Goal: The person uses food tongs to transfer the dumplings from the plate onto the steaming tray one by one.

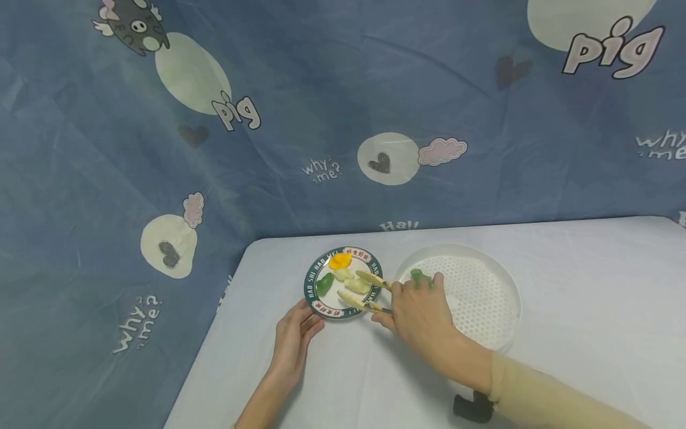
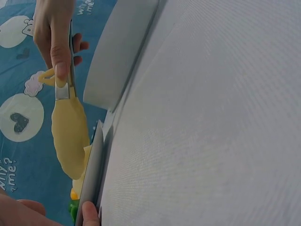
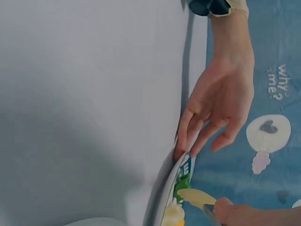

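Observation:
In the head view my right hand (image 1: 423, 307) grips a pair of tongs (image 1: 351, 298) with pale yellow tips. Spread apart, the tips lie over a round plate (image 1: 311, 286) with a dark green lettered rim, on either side of a pale yellow piece (image 1: 356, 286). Another pale piece (image 1: 343, 274), a bright yellow piece (image 1: 340, 260) and a green piece (image 1: 324, 284) share the plate. My left hand (image 1: 292, 333) holds the plate's near left rim; the right wrist view shows its fingers (image 3: 196, 141) at that rim.
Right of the plate stands a white round pan (image 1: 511, 286) with a dotted base and a black handle (image 1: 474, 408), partly behind my right arm. A green piece (image 1: 420, 275) lies in it. A white-covered table (image 1: 589, 310) meets a blue printed curtain (image 1: 300, 89) behind.

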The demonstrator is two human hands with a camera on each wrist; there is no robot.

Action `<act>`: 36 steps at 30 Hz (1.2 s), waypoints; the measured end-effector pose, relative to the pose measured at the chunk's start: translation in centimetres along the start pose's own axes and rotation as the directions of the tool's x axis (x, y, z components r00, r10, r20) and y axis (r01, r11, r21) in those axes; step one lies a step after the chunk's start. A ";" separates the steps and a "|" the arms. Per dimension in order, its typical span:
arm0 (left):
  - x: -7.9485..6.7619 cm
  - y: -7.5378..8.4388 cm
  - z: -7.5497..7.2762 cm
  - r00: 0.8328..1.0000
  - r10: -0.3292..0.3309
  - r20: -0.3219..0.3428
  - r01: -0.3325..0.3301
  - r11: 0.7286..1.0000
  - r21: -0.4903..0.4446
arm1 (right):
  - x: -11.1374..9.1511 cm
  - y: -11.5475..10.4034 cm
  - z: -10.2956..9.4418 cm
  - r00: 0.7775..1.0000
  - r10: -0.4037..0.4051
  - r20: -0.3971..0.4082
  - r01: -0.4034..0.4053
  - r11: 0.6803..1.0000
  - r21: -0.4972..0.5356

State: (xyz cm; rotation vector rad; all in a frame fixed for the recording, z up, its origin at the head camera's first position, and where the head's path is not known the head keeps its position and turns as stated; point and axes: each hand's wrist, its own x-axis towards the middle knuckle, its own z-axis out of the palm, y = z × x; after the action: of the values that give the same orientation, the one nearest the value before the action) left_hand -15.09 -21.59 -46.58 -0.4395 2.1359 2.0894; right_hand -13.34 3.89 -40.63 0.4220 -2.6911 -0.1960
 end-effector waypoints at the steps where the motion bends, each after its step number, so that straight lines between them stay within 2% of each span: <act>1: 0.0 0.0 0.0 1.000 -0.001 0.001 0.001 1.000 0.000 | 0.1 -0.1 0.0 1.000 0.001 -0.008 -0.001 1.000 -0.009; 6: 0.1 0.0 -0.1 1.000 -0.001 0.002 0.001 1.000 -0.008 | 0.6 -0.2 0.2 1.000 0.018 -0.010 -0.018 0.999 -0.039; 11: 0.0 -0.1 -0.1 1.000 -0.005 0.000 0.005 1.000 -0.014 | 1.1 -0.3 0.2 0.997 0.009 0.071 -0.008 1.000 -0.013; 14: 0.0 -0.1 -0.1 1.000 -0.004 0.002 0.004 1.000 -0.014 | 1.1 -0.4 0.3 0.996 0.004 0.091 -0.004 1.000 0.002; 22: 0.0 0.0 -0.1 1.000 0.000 0.004 0.000 1.000 0.002 | 0.5 -0.3 1.0 0.999 0.002 0.046 -0.004 0.999 0.042; 30: 0.1 0.0 0.0 1.000 -0.004 -0.003 0.004 1.000 0.010 | -0.8 -0.4 1.6 0.999 -0.013 -0.038 0.015 0.997 0.072; 36: 0.1 0.0 0.0 1.000 -0.001 -0.006 0.001 1.000 0.001 | -1.5 -0.2 1.7 0.999 0.010 -0.047 -0.005 0.994 0.110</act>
State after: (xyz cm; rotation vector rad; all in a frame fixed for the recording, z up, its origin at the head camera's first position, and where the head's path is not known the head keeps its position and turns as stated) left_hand -15.17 -21.58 -46.56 -0.4472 2.1392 2.0886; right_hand -12.66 4.33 -42.75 0.4443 -2.6648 -0.0348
